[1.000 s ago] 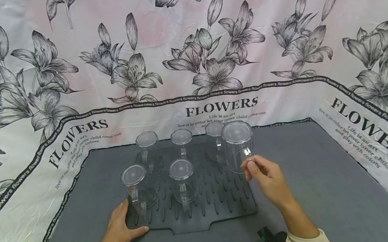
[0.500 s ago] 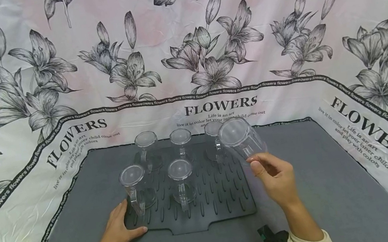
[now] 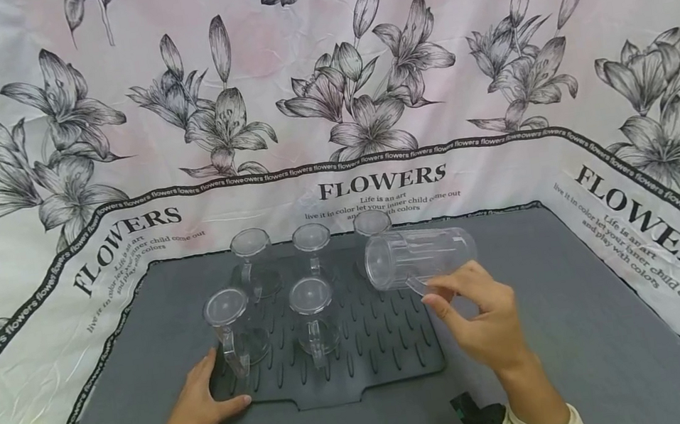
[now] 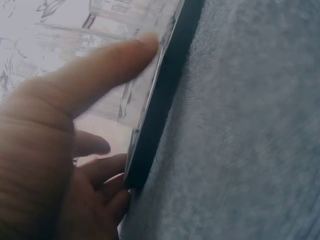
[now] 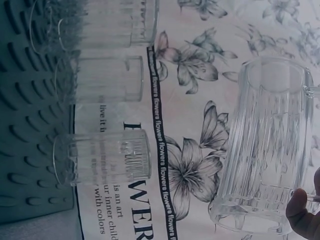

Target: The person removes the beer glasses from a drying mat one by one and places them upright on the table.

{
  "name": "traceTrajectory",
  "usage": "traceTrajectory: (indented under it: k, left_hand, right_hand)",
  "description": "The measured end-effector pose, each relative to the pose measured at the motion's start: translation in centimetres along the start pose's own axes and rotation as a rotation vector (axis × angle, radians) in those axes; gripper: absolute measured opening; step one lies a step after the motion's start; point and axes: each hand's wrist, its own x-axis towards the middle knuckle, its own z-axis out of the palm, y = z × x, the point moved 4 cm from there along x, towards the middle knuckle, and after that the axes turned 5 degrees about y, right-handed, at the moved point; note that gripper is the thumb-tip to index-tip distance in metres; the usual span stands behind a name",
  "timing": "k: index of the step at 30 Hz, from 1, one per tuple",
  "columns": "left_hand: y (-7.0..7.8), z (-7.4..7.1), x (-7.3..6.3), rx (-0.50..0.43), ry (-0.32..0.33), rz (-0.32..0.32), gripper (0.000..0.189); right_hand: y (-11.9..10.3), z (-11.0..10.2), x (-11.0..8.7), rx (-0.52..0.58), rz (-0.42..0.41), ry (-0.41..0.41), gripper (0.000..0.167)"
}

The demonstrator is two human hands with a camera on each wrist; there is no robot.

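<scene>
My right hand pinches the handle of a clear glass mug between thumb and fingers. The mug is tipped onto its side in the air, its base to the left and its mouth to the right, over the back right part of a dark ridged drying mat. In the right wrist view the same mug fills the right side. My left hand rests at the mat's front left corner, its thumb straight along the front edge and its fingers at the left side.
Several glass mugs stand upside down on the mat: a front left mug, a front middle mug and a back row including a left mug. A black strap-like object lies near the right forearm. A flowered cloth hangs behind.
The mug in my right hand has turned from upside down to lying sideways, its mouth swinging to the right. My left hand has kept its place at the mat's corner.
</scene>
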Motion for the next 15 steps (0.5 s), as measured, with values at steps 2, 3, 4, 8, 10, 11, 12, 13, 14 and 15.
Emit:
traceTrajectory:
  k: [2,3,4,8,10,11,12,13,14,15]
  left_hand:
    - [0.4,-0.5,-0.1,-0.010,-0.001,0.007,0.114]
    - [0.6,-0.8,-0.1,-0.012,-0.001,0.011,0.113]
    - [0.8,-1.1,-0.2,-0.013,0.001,0.012,0.113]
    - [1.8,-2.9,-0.8,-0.023,0.053,0.019,0.111]
    - [2.5,-3.9,-1.2,-0.047,0.115,0.031,0.106]
    - [3.0,-4.4,-1.5,-0.062,0.157,0.048,0.103]
    - [3.5,-4.8,-1.7,-0.071,0.207,0.070,0.099]
    - [4.1,-5.2,-1.8,-0.086,0.261,0.096,0.096]
    - [4.7,-5.5,-2.0,-0.103,0.314,0.129,0.092]
    - [5.5,-5.8,-2.1,-0.123,0.372,0.167,0.088]
  right_hand:
    - [-0.3,0.1,0.1,-0.020,-0.016,-0.003,0.035]
    - [-0.4,0.2,0.2,-0.022,-0.024,-0.003,0.034]
    - [-0.5,0.2,0.2,-0.032,-0.030,-0.003,0.034]
    - [-1.0,0.4,0.3,-0.057,-0.056,0.003,0.035]
    - [-1.2,0.4,0.4,-0.065,-0.072,0.007,0.035]
    - [-1.3,0.5,0.4,-0.062,-0.083,0.013,0.035]
    - [-1.4,0.5,0.4,-0.064,-0.094,0.015,0.034]
    - [-1.5,0.5,0.4,-0.065,-0.102,0.016,0.034]
    - [-1.5,0.5,0.5,-0.066,-0.108,0.017,0.034]
    - [-1.6,0.5,0.5,-0.066,-0.113,0.019,0.034]
